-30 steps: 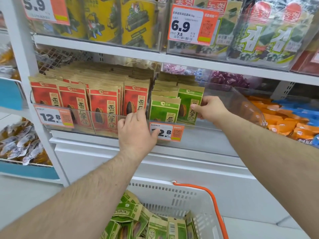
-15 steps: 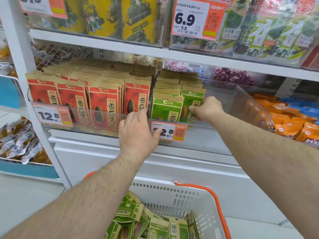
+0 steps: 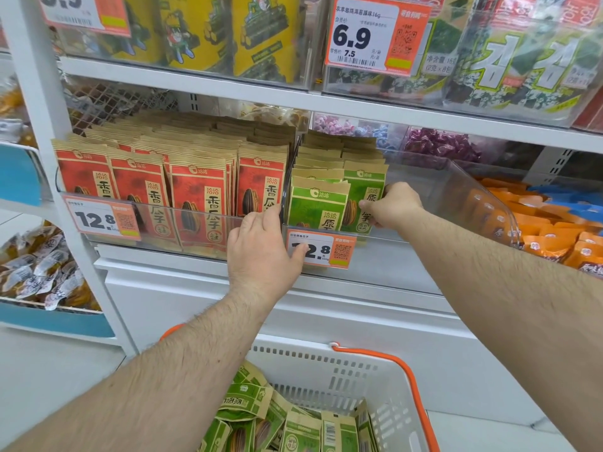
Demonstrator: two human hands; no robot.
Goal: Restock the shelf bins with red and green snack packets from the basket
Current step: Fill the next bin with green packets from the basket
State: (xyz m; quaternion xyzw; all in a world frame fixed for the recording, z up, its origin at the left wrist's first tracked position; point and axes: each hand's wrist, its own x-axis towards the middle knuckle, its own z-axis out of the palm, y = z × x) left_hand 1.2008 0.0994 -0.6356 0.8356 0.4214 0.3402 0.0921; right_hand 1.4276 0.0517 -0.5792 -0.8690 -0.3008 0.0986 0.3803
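— What are your hands doing?
— Your right hand [image 3: 390, 206] pinches a green packet [image 3: 365, 194] in the clear bin [image 3: 456, 187]. Your left hand [image 3: 261, 252] curls over the bin's front edge. More green packets lie in the basket [image 3: 326, 376].

Retail shop, snack aisle. White shelving [image 3: 202, 88] stocked with clear bins [image 3: 489, 203] of packaged snacks, fronted by orange price tags [image 3: 375, 34] marked 6.9 and 12.8 with barcodes and QR codes. Below, a white shopping basket [image 3: 346, 370] with orange handle.
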